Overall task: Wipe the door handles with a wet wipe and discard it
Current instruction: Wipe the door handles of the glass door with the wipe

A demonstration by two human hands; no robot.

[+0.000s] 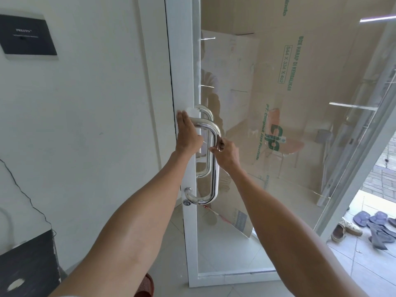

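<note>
**Risk Assessment: Wiping the Door Handles**

The polished chrome D-shaped pull handle [214, 159] is mounted upright on the white frame of the glass door [300, 146], with a matching second handle [204, 144] showing through the glass on the far side. A white wet wipe [192, 112] is lying against the upper mount of the near handle, at the fingertips of the left hand [188, 133].

The left hand is pressing flat, fingers extended and not curled around anything; only the fingertips are touching the wipe. The right hand [226, 154] is curling loosely about the handle's vertical bar just below the upper bend, with thumb and fingers partly closed on the bar; whether it is carrying any cloth cannot be told.

Probable faults from this position:

- The wipe is being held by pressure alone. Any slackening is likely to let it slide down and fall to the tiled floor [246, 254], fouling it before the remaining surfaces are cleaned.
- The door is standing ajar. Force applied sideways is likely to swing it, shifting the handle from under both hands.
- The far handle and the small round keyhole cylinder [187, 203] beside the lower mount are at risk of being skipped.
- The bare right hand is likely to be re-marking wiped chrome.
</note>
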